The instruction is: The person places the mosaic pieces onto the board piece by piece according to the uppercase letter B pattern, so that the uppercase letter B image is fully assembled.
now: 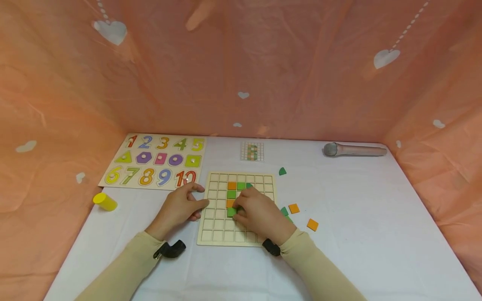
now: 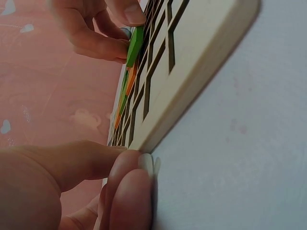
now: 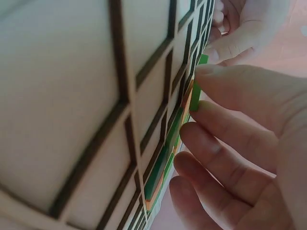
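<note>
A wooden grid board (image 1: 208, 236) lies flat on the white table. My left hand (image 1: 178, 207) holds its left edge, thumb over the rim and fingers against the side. Above the grid, my right hand (image 1: 263, 214) pinches a green square tile (image 3: 195, 93) between thumb and forefinger; the tile is tilted in the wrist views. Set in the grid are an orange tile (image 1: 232, 185), a green tile (image 1: 241, 186), another green tile (image 1: 231, 194) and a second orange tile (image 1: 229, 203). The right hand hides part of the board.
A small pattern card (image 1: 252, 151) lies behind the board. Loose orange tiles (image 1: 312, 225) and green pieces (image 1: 283, 171) lie to its right. A number-and-shape puzzle (image 1: 152, 161) and a yellow cylinder (image 1: 105, 202) are at the left, a microphone (image 1: 355, 150) at the back right.
</note>
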A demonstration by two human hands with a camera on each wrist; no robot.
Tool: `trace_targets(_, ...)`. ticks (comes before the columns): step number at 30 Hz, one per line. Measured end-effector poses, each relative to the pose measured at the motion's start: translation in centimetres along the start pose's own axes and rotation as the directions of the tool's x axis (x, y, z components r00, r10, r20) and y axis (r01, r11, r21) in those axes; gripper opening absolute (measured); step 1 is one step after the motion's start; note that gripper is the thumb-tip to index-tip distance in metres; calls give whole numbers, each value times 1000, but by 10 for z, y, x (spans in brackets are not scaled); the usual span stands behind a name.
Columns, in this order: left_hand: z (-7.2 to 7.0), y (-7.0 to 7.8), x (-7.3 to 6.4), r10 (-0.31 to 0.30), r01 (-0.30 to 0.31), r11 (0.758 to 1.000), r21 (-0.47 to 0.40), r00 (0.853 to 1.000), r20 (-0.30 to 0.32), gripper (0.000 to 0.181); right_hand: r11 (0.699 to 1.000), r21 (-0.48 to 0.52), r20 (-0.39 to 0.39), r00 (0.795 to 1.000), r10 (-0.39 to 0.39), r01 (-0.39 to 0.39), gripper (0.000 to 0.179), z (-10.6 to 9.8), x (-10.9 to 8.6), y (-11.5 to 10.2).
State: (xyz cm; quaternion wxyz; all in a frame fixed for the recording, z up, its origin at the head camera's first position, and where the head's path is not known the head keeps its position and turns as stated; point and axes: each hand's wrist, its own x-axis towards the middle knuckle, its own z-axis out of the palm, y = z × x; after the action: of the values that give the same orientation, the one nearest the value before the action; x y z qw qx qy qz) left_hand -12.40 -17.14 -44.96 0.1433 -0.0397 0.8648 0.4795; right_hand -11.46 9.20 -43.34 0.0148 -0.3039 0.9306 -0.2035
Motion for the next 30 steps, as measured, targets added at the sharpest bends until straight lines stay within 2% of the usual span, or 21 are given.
trace_targets(12, 0, 2, 0, 1, -1, 1000, -12, 1000, 9, 44, 996, -61, -35, 997, -66, 64, 10, 2, -1, -6)
trace_targets(19, -1, 3, 0, 7, -7, 1000, -9, 1000, 8, 44, 995, -79, -31, 997, -64, 62, 10, 2, -1, -5)
trace_targets(30, -1, 1, -1, -7, 7, 1000, -12, 1000, 2, 44, 998, -53, -49, 998, -42, 40, 5, 0, -1, -1)
